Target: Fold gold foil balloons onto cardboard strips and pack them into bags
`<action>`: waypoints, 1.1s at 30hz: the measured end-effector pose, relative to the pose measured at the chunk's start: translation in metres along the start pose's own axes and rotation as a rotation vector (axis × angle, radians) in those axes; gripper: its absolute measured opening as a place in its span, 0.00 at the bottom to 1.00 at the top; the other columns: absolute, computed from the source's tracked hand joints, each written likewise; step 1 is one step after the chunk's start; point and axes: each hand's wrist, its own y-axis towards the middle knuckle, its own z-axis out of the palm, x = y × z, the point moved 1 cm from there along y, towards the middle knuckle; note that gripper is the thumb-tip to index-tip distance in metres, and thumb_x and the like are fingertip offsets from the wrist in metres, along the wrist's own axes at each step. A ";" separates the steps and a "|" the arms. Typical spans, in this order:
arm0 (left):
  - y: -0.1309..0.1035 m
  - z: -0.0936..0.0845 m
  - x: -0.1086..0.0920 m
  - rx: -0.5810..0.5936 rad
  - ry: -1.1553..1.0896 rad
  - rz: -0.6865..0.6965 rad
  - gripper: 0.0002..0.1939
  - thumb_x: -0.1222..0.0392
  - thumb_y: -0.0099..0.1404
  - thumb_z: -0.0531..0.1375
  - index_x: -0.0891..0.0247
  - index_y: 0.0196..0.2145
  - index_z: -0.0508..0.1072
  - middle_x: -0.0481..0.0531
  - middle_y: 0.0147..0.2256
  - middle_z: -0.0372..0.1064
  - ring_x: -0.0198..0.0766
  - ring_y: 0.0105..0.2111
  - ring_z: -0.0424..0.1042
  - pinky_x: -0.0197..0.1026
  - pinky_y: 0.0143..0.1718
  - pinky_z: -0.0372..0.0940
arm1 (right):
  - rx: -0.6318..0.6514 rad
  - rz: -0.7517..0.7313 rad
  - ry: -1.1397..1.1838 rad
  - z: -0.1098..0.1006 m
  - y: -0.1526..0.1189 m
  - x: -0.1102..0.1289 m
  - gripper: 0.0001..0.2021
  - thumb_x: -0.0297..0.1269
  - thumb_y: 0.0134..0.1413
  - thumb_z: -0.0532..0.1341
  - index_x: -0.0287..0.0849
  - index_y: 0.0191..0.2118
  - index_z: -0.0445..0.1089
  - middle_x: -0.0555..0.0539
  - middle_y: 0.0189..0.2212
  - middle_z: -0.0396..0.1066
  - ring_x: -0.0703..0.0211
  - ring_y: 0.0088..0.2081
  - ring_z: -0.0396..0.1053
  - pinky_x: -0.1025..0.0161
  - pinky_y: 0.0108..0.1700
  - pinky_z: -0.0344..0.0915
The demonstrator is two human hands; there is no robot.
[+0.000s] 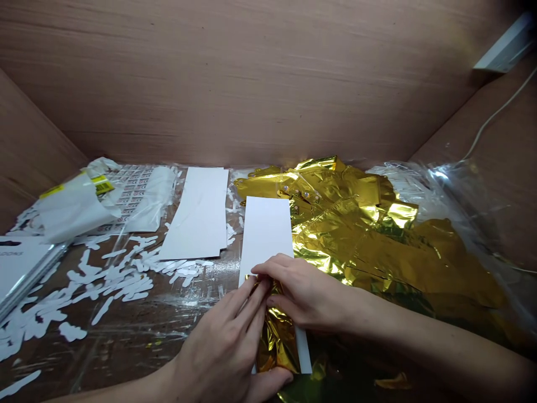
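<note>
A folded gold foil balloon [279, 341] lies along a white card [268, 229] in front of me. My left hand [235, 336] holds the foil from the left, its fingers at the upper part and its thumb across the lower end. From the right, my right hand [297, 288] closes on the foil's upper end, with fingertips meeting those of my left hand. The card's top half sticks out beyond my hands, and a strip of it shows along the right. My fingers hide part of the foil.
Flat gold foil balloons [356, 240] are heaped at the right. White cards [197, 212] lie left of centre, near scattered white paper strips [109, 285]. Printed sticker sheets [134, 193] and clear plastic sit farther back. Wooden walls [251, 84] enclose the table; a cable [495, 117] hangs right.
</note>
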 end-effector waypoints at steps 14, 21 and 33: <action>-0.007 0.006 -0.009 -0.114 -0.019 0.040 0.35 0.40 0.70 0.56 0.76 0.57 0.74 0.72 0.60 0.69 0.61 0.62 0.66 0.58 0.62 0.64 | -0.163 0.162 -0.078 0.010 0.004 -0.009 0.11 0.20 0.55 0.62 0.42 0.41 0.69 0.49 0.32 0.72 0.58 0.35 0.65 0.62 0.41 0.58; -0.005 -0.005 -0.010 0.092 -0.057 0.047 0.22 0.60 0.71 0.56 0.71 0.59 0.73 0.67 0.62 0.67 0.57 0.65 0.63 0.57 0.65 0.62 | -0.148 0.128 -0.144 0.009 0.011 -0.015 0.12 0.23 0.56 0.62 0.43 0.44 0.66 0.51 0.31 0.73 0.59 0.33 0.63 0.61 0.42 0.55; 0.000 0.003 -0.003 0.144 -0.026 0.024 0.25 0.61 0.73 0.54 0.76 0.63 0.68 0.70 0.64 0.62 0.59 0.67 0.59 0.58 0.66 0.61 | -0.109 0.010 -0.241 0.001 0.019 -0.022 0.07 0.23 0.61 0.55 0.44 0.39 0.59 0.51 0.31 0.69 0.59 0.33 0.62 0.60 0.42 0.51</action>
